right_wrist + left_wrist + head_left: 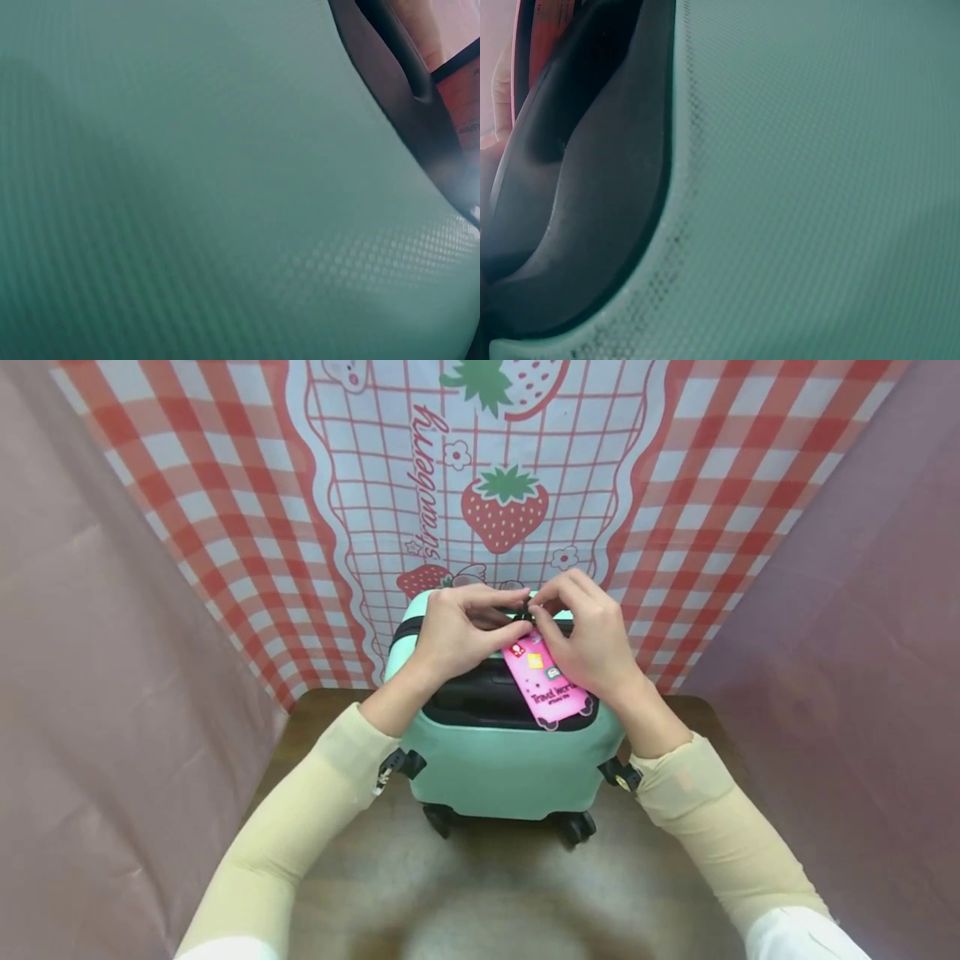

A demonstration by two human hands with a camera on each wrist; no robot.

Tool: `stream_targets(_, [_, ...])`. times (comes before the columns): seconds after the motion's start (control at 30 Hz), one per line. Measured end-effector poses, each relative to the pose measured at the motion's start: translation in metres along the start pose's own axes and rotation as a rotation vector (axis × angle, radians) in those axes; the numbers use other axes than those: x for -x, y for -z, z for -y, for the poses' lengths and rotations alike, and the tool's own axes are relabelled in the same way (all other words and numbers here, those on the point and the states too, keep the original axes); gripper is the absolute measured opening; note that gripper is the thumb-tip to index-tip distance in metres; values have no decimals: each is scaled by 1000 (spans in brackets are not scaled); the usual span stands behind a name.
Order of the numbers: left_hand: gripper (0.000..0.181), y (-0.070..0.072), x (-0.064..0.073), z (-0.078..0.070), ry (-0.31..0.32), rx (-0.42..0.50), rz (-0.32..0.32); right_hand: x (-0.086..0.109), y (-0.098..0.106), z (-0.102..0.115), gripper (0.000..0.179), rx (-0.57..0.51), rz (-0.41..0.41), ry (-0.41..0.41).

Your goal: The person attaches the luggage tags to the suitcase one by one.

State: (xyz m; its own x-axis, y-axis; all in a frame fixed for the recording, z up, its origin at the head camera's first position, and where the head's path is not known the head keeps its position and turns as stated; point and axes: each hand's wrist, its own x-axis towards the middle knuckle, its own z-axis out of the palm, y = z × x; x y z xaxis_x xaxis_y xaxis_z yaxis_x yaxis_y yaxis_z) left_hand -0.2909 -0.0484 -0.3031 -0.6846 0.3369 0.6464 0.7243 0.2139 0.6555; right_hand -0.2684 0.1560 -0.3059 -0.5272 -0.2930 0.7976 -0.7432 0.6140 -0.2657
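A mint-green suitcase stands with its black handle recess facing me. Over the handle hangs a pink luggage tag with small stickers and lettering, lying slanted. At its top, my left hand pinches the tag's black strap between thumb and forefinger. From the other side my right hand pinches the same strap, fingertips close to the left ones. In the left wrist view the black handle fills the left side; in the right wrist view the tag's reddish back shows at the edge.
The suitcase's black wheels rest on a brown wooden tabletop. Behind it hangs a red-and-white checked cloth with strawberry prints. Pinkish curtains close in both sides.
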Motion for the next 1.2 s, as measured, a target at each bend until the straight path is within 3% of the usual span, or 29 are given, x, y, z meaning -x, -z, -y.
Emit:
stream_targets(0.33, [33, 0, 2, -1, -17, -67, 7, -1, -1, 0, 10, -30, 23, 21])
stream_targets(0.63, [31, 1, 5, -4, 33, -166, 15, 0, 0, 0, 12, -106, 64, -62])
stream_targets(0.83, [31, -2, 6, -4, 30, -170, 20, 2, 3, -5, 15, -171, 82, -83])
stream_targets(0.97, [35, -3, 5, -3, -9, -144, 23, 3, 3, -7, 13, -200, 75, -96])
stream_targets(1.2, [31, -1, 3, -5, -23, -164, 36, 1, 2, -6, 13, -162, 76, -62])
